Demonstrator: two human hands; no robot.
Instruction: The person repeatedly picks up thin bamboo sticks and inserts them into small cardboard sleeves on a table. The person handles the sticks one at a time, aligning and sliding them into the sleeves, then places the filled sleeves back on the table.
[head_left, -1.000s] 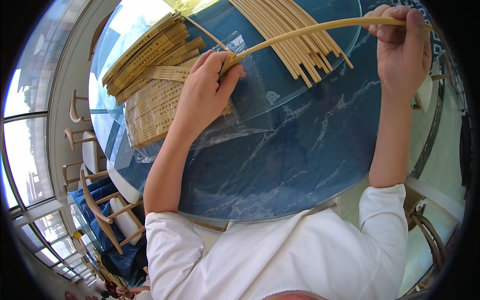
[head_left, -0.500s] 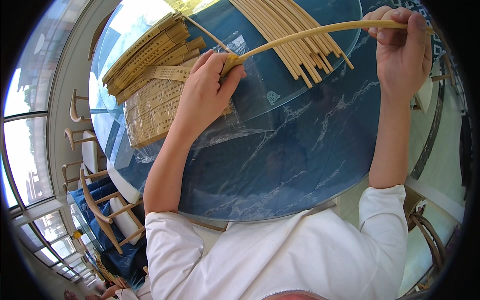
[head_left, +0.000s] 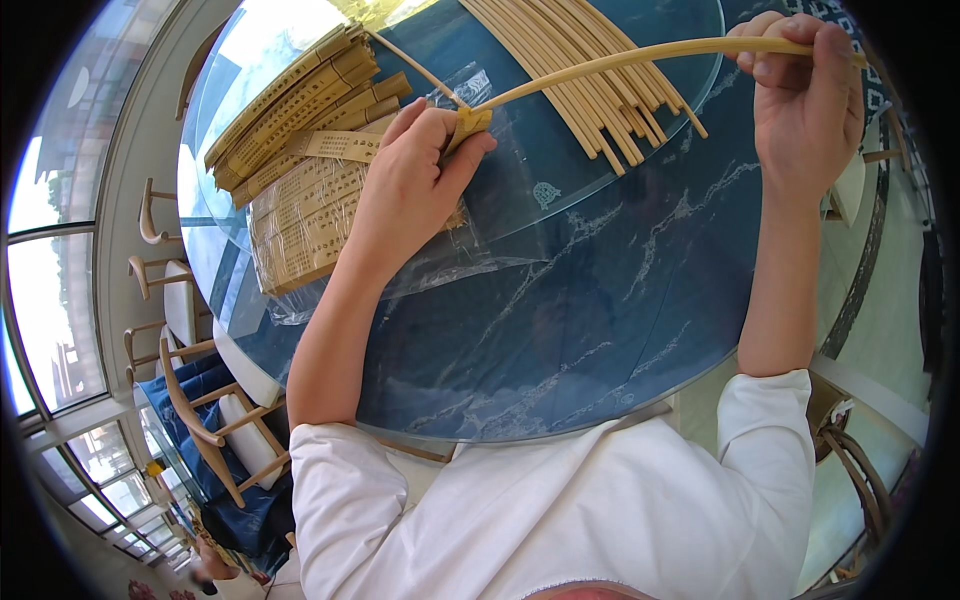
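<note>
My right hand (head_left: pixel 808 120), raised at the far right, pinches one end of a long pale wooden stick (head_left: pixel 610 64). From there the stick runs left across the table, and its other end meets a small folded tan paper strip (head_left: pixel 472 124). My left hand (head_left: pixel 405 185) pinches that strip between thumb and fingers. How the strip sits around the stick's end is partly hidden by the fingers. Beneath and beside my left hand lies a plastic-wrapped stack of printed tan strips (head_left: pixel 310 215). Another thin stick (head_left: pixel 415 65) lies just beyond my left fingers.
A bundle of loose wooden sticks (head_left: pixel 590 95) lies on the glass turntable at the far middle. Curled printed strips (head_left: pixel 300 105) are piled at the far left. The round dark-blue marbled table (head_left: pixel 560 320) spans the front. Wooden chairs (head_left: pixel 225 425) stand at the left.
The folded paper strip has shifted slightly at the stick's left end and now shows more beyond my left thumb. The stick's left end looks thinner there. My right hand has barely moved.
</note>
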